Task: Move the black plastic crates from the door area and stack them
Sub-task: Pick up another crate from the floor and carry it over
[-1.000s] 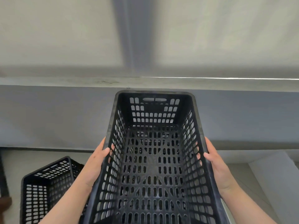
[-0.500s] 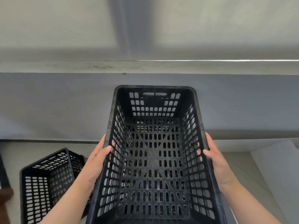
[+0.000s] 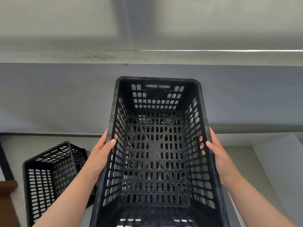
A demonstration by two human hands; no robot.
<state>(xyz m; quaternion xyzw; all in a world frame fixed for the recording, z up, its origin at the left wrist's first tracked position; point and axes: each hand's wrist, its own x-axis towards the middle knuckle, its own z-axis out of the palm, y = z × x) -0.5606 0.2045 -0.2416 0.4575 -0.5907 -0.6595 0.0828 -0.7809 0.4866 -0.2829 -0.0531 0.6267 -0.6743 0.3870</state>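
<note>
Person's got a black crate (image 3: 155,161) held up dead centre, open top toward their face. Left hand (image 3: 100,154) grips the long rim at 9 o'clock and right hand (image 3: 219,154) at 3 o'clock, thumbs hooked inside, fingers wrapped outside. A second black crate (image 3: 49,174) sits on the floor at 8 o'clock, by the grey wall (image 3: 65,99).

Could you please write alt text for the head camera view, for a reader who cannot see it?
A left hand and a right hand grip the long side walls of an empty black crate, held up in front of a grey wall. A second black crate sits on the pale floor at lower left.
</note>
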